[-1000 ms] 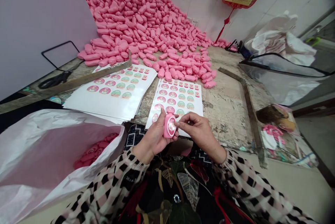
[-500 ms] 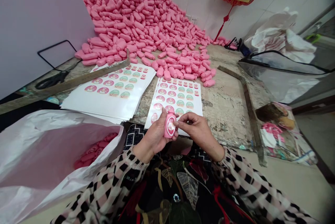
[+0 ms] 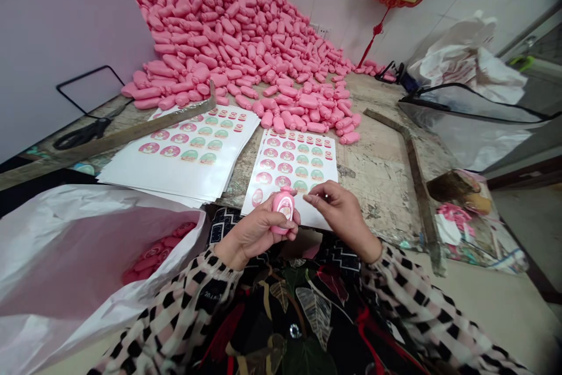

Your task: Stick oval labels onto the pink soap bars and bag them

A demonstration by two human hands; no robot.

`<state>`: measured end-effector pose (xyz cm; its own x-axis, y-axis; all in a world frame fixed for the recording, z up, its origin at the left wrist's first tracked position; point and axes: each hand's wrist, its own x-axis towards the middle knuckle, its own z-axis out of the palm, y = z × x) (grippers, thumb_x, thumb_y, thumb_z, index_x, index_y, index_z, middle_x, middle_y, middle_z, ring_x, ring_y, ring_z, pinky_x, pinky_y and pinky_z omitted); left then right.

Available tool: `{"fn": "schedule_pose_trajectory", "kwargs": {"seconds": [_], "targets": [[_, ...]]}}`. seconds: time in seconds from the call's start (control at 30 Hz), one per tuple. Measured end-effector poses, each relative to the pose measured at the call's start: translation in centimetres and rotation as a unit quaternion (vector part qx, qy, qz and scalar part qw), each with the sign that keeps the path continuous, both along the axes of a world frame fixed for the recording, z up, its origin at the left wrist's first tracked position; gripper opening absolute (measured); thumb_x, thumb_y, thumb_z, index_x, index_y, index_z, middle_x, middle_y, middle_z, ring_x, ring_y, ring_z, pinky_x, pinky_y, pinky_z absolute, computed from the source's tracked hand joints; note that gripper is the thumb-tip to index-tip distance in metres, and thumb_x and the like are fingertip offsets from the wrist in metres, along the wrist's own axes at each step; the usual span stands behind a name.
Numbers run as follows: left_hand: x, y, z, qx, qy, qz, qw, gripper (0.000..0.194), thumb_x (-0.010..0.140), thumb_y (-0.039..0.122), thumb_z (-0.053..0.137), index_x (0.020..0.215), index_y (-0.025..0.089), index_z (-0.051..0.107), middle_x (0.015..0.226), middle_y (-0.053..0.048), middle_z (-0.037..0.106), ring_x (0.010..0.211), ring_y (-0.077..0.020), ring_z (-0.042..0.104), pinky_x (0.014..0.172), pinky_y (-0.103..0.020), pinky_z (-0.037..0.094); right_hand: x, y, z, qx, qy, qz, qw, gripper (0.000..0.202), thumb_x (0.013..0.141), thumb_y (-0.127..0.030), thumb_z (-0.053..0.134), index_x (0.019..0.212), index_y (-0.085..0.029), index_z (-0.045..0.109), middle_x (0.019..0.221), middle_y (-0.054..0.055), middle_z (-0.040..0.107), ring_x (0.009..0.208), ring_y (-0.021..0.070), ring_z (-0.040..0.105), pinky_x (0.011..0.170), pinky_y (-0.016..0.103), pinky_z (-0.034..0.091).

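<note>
My left hand (image 3: 259, 226) is wrapped round a small pink plastic bottle (image 3: 283, 205), tilted up toward me, with an oval pink-and-white label on its front. The left thumb presses over the lower part of that label. Just to the right, my right hand (image 3: 340, 211) is apart from the bottle, its thumb and forefinger drawn together; whether anything is between them is too small to see. Beneath the hands lies a sticker sheet (image 3: 290, 160) with rows of pink and green labels.
A large heap of pink bottles (image 3: 237, 35) covers the back of the worktable. More sticker sheets (image 3: 175, 173) lie at left under a wooden strip (image 3: 109, 144), near black scissors (image 3: 83, 132). A white sack (image 3: 48, 234) holding labelled bottles stands left. Another wooden strip (image 3: 417, 182) lies right.
My right hand has drawn back to the right, off the bottle's label. My left hand has turned the bottle and laid its thumb across the front.
</note>
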<state>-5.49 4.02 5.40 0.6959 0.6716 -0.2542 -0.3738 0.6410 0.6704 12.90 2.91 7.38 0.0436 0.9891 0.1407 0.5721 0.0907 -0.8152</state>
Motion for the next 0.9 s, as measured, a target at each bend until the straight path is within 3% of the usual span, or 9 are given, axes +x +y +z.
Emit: {"fn": "schedule_pose_trajectory", "kwargs": {"seconds": [0.1, 0.27, 0.33, 0.43, 0.67, 0.8, 0.9], "targets": [[0.3, -0.1, -0.1, -0.014, -0.022, -0.005, 1.000, 0.051, 0.064, 0.002, 0.054, 0.108, 0.022, 0.040, 0.079, -0.001, 0.060, 0.062, -0.0113, 0.057, 0.060, -0.025, 0.044, -0.2, 0.4, -0.1, -0.064, 0.154, -0.010, 0.986, 0.025, 0.067, -0.040, 0.070, 0.077, -0.019, 0.061, 0.072, -0.002, 0.058, 0.065, 0.0110, 0.051, 0.062, 0.024, 0.040], [1.1, -0.5, 0.3, -0.002, -0.003, -0.024, 1.000, 0.056, 0.066, 0.002, 0.055, 0.113, 0.024, 0.033, 0.077, 0.000, 0.059, 0.064, -0.0142, 0.060, 0.063, -0.031, 0.049, -2.5, -0.2, -0.8, -0.206, 0.329, 0.023, 0.921, 0.033, 0.063, -0.042, 0.074, 0.077, -0.017, 0.057, 0.058, -0.005, 0.057, 0.043, 0.0060, 0.046, 0.043, 0.019, 0.036], [1.2, -0.7, 0.6, 0.008, 0.022, -0.045, 0.999, 0.058, 0.070, 0.005, 0.055, 0.116, 0.026, 0.027, 0.077, 0.000, 0.059, 0.062, -0.0150, 0.061, 0.061, -0.034, 0.051, -3.1, -0.4, -1.2, -0.229, 0.368, 0.020, 0.901, 0.033, 0.064, -0.043, 0.073, 0.073, -0.017, 0.055, 0.052, -0.006, 0.054, 0.035, 0.0045, 0.040, 0.035, 0.018, 0.029], [0.9, -0.8, 0.7, 0.021, 0.047, -0.067, 0.996, 0.066, 0.070, 0.004, 0.056, 0.120, 0.028, 0.022, 0.078, -0.001, 0.059, 0.058, -0.0141, 0.059, 0.053, -0.029, 0.050, -3.5, -0.4, -1.9, -0.227, 0.399, 0.019, 0.888, 0.032, 0.063, -0.041, 0.074, 0.073, -0.017, 0.055, 0.049, -0.006, 0.054, 0.032, 0.0042, 0.039, 0.030, 0.016, 0.027], [0.1, -0.8, -0.4, 0.016, -0.023, -0.072, 0.997, 0.077, 0.064, -0.002, 0.058, 0.124, 0.032, 0.023, 0.083, 0.000, 0.058, 0.062, -0.0124, 0.059, 0.054, -0.025, 0.050, -4.0, -0.7, -2.5, -0.248, 0.450, 0.056, 0.856, 0.031, 0.069, -0.043, 0.068, 0.073, -0.016, 0.055, 0.041, -0.007, 0.049, 0.031, 0.0055, 0.038, 0.033, 0.017, 0.028], [-2.2, -1.9, -1.2, 0.014, -0.024, -0.057, 0.998, 0.076, 0.062, 0.001, 0.059, 0.125, 0.028, 0.028, 0.089, -0.003, 0.059, 0.063, -0.0140, 0.058, 0.058, -0.032, 0.051, -3.7, 0.2, -3.3, -0.276, 0.364, 0.143, 0.878, 0.033, 0.070, -0.047, 0.067, 0.071, -0.014, 0.059, 0.051, -0.004, 0.055, 0.044, 0.0067, 0.046, 0.046, 0.019, 0.034], [-7.1, -3.0, -1.8, 0.021, -0.021, -0.004, 1.000, 0.082, 0.064, 0.002, 0.059, 0.133, 0.029, 0.023, 0.095, -0.005, 0.060, 0.066, -0.0143, 0.058, 0.063, -0.034, 0.051, -2.5, 3.2, -3.6, -0.249, 0.222, 0.166, 0.928, 0.032, 0.064, -0.043, 0.071, 0.063, -0.014, 0.059, 0.057, -0.004, 0.054, 0.053, 0.0070, 0.046, 0.054, 0.020, 0.035]]}}
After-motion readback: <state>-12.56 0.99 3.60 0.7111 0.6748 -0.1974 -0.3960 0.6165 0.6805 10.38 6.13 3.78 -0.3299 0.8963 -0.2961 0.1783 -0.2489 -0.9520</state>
